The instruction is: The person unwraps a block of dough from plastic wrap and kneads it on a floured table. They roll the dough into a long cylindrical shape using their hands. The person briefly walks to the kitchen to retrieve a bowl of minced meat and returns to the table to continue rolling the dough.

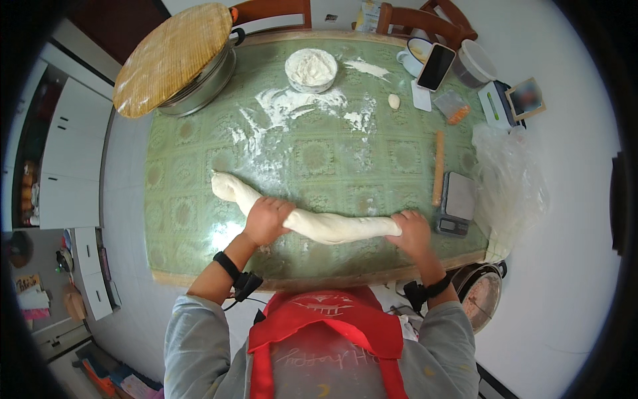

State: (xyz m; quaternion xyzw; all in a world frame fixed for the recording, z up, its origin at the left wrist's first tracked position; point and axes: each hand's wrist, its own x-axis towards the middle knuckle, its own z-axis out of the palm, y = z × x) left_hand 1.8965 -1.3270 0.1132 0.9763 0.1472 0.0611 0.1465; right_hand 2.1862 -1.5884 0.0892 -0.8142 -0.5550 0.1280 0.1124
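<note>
A long, uneven rope of white dough [331,228] lies across the green patterned tablecloth [314,154] near the table's front edge. My left hand [268,219] is wrapped over it left of the middle, and a thicker knob of dough sticks out beyond that hand to the upper left. The right end of the rope is in the grip of my right hand [411,230], whose fingers curl over it. Between my hands the dough sags slightly toward me. Loose white flour [284,107] is scattered over the cloth ahead of the rope.
Farther back stands a bowl of flour [311,69]. A woven round lid [172,60] leans on a steamer pot [207,90] at back left. To the right are a rolling pin [438,167], a digital kitchen scale [457,202], a plastic bag [508,179] and a propped phone [436,67].
</note>
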